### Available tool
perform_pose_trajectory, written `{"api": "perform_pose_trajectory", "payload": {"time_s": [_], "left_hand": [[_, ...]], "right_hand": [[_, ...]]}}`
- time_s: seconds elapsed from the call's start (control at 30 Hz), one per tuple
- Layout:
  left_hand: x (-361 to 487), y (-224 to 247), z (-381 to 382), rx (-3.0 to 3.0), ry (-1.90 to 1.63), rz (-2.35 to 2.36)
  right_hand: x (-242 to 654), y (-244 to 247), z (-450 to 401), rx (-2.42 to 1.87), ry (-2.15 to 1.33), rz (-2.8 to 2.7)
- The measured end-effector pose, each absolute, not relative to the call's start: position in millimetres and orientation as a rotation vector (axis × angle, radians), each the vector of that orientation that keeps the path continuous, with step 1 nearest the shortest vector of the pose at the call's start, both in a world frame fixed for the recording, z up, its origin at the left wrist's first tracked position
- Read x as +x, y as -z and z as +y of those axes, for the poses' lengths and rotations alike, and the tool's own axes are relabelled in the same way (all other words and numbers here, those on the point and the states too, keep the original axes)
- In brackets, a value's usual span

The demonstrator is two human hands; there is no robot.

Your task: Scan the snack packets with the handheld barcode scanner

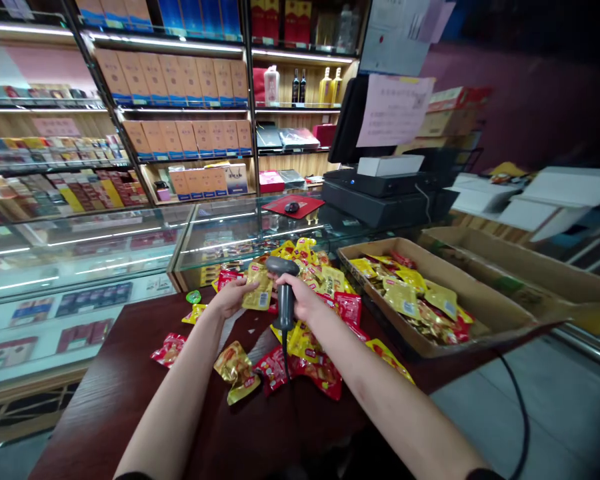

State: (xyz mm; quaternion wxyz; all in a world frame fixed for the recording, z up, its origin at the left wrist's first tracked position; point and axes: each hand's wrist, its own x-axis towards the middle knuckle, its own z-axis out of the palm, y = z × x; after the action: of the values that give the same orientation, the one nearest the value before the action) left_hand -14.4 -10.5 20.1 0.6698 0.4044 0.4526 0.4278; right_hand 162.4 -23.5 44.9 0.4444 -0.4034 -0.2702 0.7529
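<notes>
My left hand (231,297) pinches the edge of a gold snack packet (258,287), whose barcode side faces up. Wrapped around the handle of a dark grey barcode scanner (285,300) is my right hand (300,297). The scanner's head is beside the packet's upper right, and its cable hangs down toward me. Red, yellow and gold packets lie heaped behind and below both hands. One gold packet (237,372) lies on the dark red table (105,387), nearer to me.
A cardboard box (433,347) of packets stands at the right, beside another cardboard tray (500,257). Behind are a glass counter (230,230), a mouse (292,207), a monitor (347,120) and stocked shelves. A black cable (523,407) hangs at the right.
</notes>
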Motion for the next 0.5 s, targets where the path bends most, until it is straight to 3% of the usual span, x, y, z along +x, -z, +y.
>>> {"api": "perform_pose_trajectory", "payload": {"time_s": [0.3, 0.5], "left_hand": [[5, -29, 11, 0.934, -1.128, 0.956], [7, -43, 20, 0.946, -1.307, 0.878]], "right_hand": [[189, -63, -39, -1.048, -1.587, -0.816], [189, -79, -85, -0.99, -1.664, -0.935]]}}
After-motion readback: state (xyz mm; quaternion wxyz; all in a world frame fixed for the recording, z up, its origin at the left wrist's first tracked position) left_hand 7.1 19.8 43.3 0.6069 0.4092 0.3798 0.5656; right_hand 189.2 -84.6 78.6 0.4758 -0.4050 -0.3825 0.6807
